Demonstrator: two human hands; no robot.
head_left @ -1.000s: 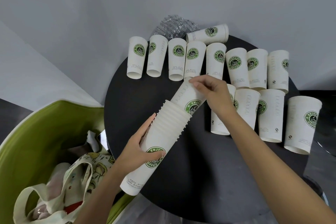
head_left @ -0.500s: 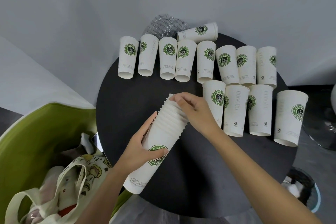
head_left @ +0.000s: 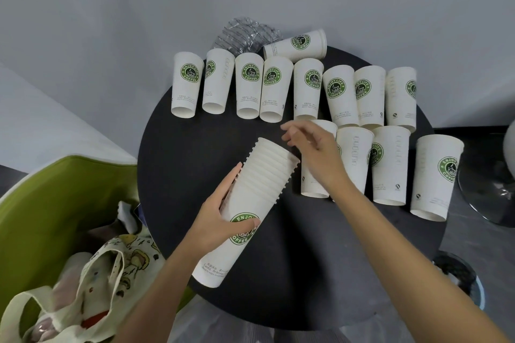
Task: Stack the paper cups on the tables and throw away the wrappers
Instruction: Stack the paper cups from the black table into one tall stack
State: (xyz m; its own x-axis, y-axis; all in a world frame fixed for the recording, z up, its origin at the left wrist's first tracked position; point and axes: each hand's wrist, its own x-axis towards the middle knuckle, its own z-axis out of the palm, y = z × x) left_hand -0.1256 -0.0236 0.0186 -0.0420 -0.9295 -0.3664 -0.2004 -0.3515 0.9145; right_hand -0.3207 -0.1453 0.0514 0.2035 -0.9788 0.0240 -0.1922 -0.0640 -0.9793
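The stack point(head_left: 262, 184) is held tilted over the table point(head_left: 195, 133) in the left hand point(head_left: 220, 220), fingers wrapped round it. The right hand point(head_left: 315, 147), loosely curled and empty, is poised over a cup point(head_left: 313, 184), which should be gripped lightly and nested squarely.

I count thirteen loose cups point(head_left: 249, 85) on one round black desk point(head_left: 178, 147), one stack of cups point(head_left: 262, 186), and one clear wrapper point(head_left: 242, 33).

Matt white paper cups point(head_left: 252, 198) (green printed logos), a matt black counter point(head_left: 306, 273), a crinkled glossy clear plastic wrapper point(head_left: 242, 33).
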